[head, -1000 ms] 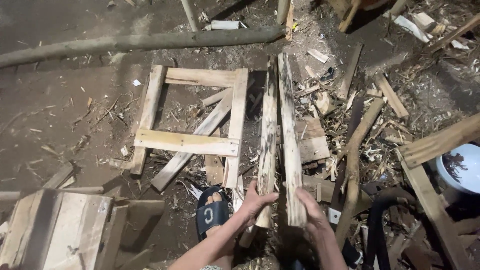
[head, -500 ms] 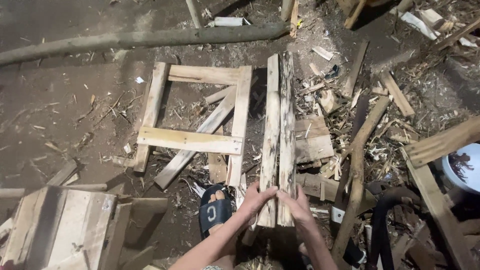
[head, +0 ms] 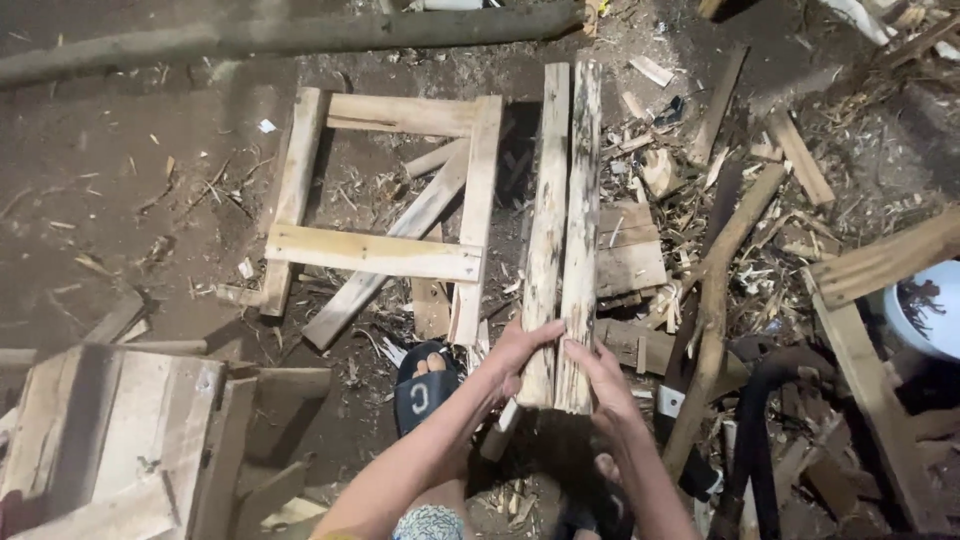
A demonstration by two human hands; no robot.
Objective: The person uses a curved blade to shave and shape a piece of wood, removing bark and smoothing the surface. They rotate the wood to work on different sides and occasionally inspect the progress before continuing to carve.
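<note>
The left hand [head: 515, 352] and right hand [head: 598, 372] are clamping together two long pale split wooden slats [head: 562, 230], standing side by side over the dirt floor [head: 130, 190], between a pale wooden frame [head: 385, 225] and scattered wood scraps [head: 700, 230].

Dim warm overhead light, dark corners, soft shadows, slight edge blur

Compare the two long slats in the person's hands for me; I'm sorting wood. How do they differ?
The left slat looks wider and paler; the right slat is narrower, with dark stains near its top. The left hand holds the left slat, the right hand the right slat. Both are rough, similar in length, and lie side by side touching.
</note>
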